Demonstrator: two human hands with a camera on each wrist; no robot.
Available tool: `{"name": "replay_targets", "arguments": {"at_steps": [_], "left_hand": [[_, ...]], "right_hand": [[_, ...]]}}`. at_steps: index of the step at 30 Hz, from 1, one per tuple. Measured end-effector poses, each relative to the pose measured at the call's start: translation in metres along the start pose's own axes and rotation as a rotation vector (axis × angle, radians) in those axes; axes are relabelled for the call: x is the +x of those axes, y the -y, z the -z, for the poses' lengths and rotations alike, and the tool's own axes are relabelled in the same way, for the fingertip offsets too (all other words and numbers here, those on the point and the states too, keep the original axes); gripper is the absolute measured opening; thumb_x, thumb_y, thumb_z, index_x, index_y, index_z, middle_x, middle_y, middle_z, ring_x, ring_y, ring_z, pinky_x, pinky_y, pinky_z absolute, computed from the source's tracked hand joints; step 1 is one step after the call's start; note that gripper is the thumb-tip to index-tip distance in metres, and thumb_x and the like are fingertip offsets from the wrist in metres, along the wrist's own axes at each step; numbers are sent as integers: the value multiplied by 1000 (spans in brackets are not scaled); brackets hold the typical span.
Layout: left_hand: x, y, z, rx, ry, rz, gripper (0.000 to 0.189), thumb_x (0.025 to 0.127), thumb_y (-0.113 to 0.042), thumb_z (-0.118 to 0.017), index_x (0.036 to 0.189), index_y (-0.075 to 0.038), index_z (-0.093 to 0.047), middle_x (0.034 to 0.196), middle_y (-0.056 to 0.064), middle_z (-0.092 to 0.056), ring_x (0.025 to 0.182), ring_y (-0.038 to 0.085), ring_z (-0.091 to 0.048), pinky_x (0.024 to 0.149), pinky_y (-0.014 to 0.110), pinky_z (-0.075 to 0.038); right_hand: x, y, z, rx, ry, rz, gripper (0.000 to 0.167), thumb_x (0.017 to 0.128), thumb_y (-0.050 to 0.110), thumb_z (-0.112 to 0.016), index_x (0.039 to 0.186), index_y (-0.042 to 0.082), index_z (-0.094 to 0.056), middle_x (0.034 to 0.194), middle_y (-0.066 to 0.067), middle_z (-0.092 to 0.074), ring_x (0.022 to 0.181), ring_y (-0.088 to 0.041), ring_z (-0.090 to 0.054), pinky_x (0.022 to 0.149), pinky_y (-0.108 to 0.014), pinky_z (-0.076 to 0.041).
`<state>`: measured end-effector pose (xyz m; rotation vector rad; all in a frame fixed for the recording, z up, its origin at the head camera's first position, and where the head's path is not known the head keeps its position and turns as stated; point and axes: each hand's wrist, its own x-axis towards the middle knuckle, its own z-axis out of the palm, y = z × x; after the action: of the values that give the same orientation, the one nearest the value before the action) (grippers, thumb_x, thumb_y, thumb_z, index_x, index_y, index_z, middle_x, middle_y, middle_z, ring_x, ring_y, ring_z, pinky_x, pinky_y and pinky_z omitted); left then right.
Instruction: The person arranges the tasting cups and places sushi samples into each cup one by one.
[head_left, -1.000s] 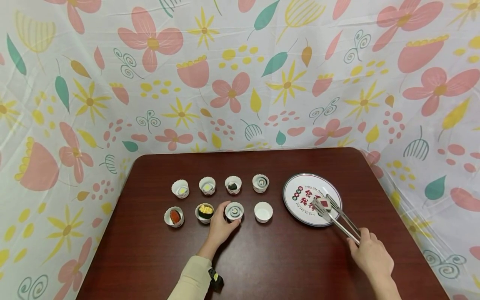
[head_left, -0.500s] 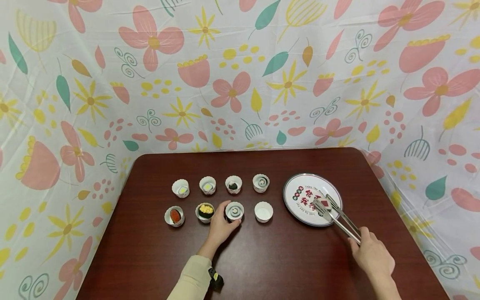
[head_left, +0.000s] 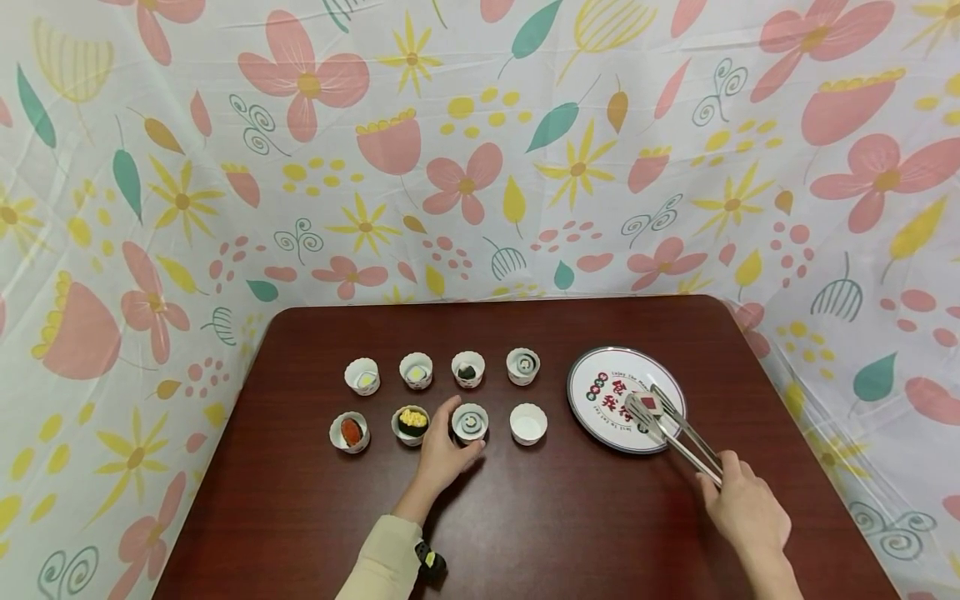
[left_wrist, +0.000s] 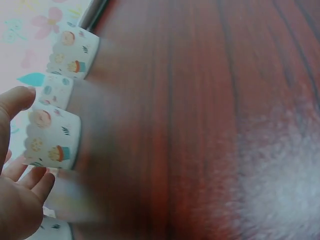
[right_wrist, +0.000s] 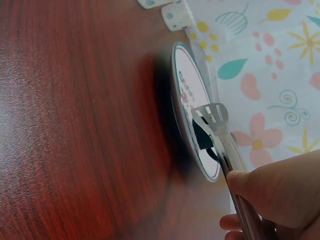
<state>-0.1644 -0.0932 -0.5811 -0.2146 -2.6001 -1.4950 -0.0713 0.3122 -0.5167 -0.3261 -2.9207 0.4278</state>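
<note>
Near the table's middle, my left hand point(head_left: 442, 454) curves around a white paper cup point(head_left: 470, 424) holding a pale spiral sushi roll. In the left wrist view, the thumb stands slightly apart from the cup point(left_wrist: 54, 139), and the other fingers lie along its opposite side. At right, my right hand point(head_left: 746, 504) grips metal tongs point(head_left: 690, 447). Their heads are around a small sushi roll point(head_left: 648, 403) with a red centre, over the printed plate point(head_left: 588, 417). The right wrist view shows the roll's dark side point(right_wrist: 201, 136) between the tong heads, by the plate point(right_wrist: 180, 107).
An egg-topped sushi cup point(head_left: 411, 425) and a red-topped one point(head_left: 349, 432) stand left of my left hand. A bare cup point(head_left: 528, 424) is to its right. Several more filled cups form a back row. Floral cloth point(head_left: 465, 167) rises behind the table point(head_left: 570, 525).
The left hand's thumb and index finger have spread slightly away from the cup. The right hand, tongs and roll stay almost in place.
</note>
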Motion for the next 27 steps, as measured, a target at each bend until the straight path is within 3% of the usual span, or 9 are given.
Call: {"name": "replay_targets", "arguments": {"at_steps": [7, 15, 22, 27], "left_hand": [[2, -18, 8, 3, -26, -42, 83, 67, -19, -81, 137, -21, -39, 132, 10, -49, 118, 24, -49, 92, 46, -43], [7, -41, 11, 3, -65, -171, 85, 63, -15, -83, 137, -16, -41, 136, 1, -46, 124, 20, -45, 96, 43, -41], [10, -56, 2, 2, 21, -163, 87, 67, -17, -81, 140, -25, -33, 140, 1, -41, 129, 17, -39, 100, 42, -38], [10, -64, -5, 9, 82, -195, 89, 68, -19, -81, 141, -21, -31, 143, 4, -37, 131, 22, -36, 101, 45, -35]], "right_hand": [[0, 5, 3, 17, -61, 33, 39, 79, 16, -68, 106, -2, -47, 78, -25, -55, 61, -47, -52, 43, -51, -36], [3, 11, 9, 15, -37, 25, 39, 80, 19, -67, 109, 1, -48, 82, -23, -56, 66, -46, -53, 42, -50, -36], [3, 20, 10, 32, -72, 51, 38, 78, 17, -70, 106, 1, -50, 81, -21, -57, 63, -45, -54, 42, -49, -36], [5, 24, 10, 35, -80, 73, 37, 78, 17, -69, 106, 1, -50, 80, -21, -57, 63, -44, -54, 44, -49, -37]]}}
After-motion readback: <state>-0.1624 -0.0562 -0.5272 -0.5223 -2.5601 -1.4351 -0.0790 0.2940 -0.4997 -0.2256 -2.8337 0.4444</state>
